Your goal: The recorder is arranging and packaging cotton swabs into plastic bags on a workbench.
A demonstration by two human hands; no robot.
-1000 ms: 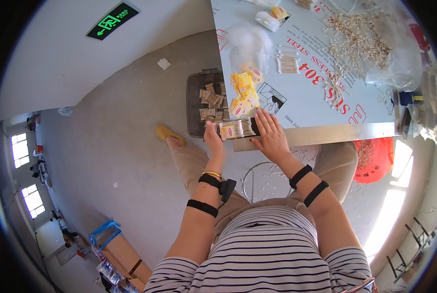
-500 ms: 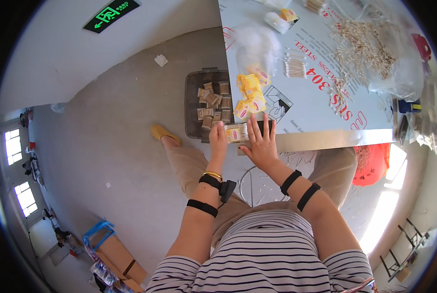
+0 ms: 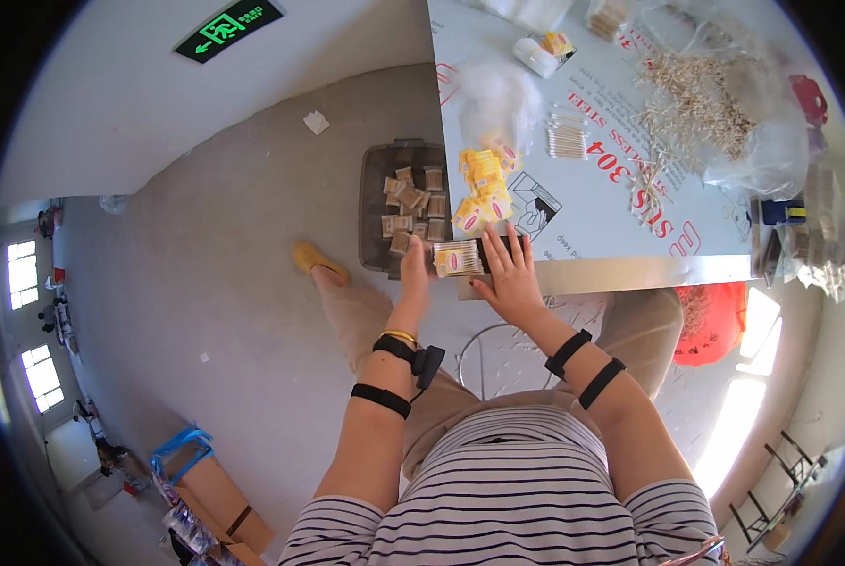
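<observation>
A small clear pack of cotton swabs (image 3: 455, 260) with a yellow label lies at the near left corner of the steel-topped table. My left hand (image 3: 413, 275), slightly blurred, is upright beside the pack's left end, its fingers stretched out rather than wrapped round it. Fingers spread, my right hand (image 3: 511, 285) rests on a flat black piece (image 3: 502, 253) against the pack's right end. Just beyond are several yellow printed cards (image 3: 484, 184) in a loose pile. A neat row of swabs (image 3: 567, 141) sits farther right on the table.
Below the table's left edge stands a dark plastic bin (image 3: 373, 212) with several filled swab packs. Loose swabs (image 3: 701, 104) heap on a clear bag at the far right. Clear bags (image 3: 498, 94) lie behind the cards. A red bag (image 3: 715, 325) is under the table's right side.
My left hand has shifted slightly left, its thumb off the swab pack's face. The right hand remains spread on the black piece. The view has tilted slightly.
</observation>
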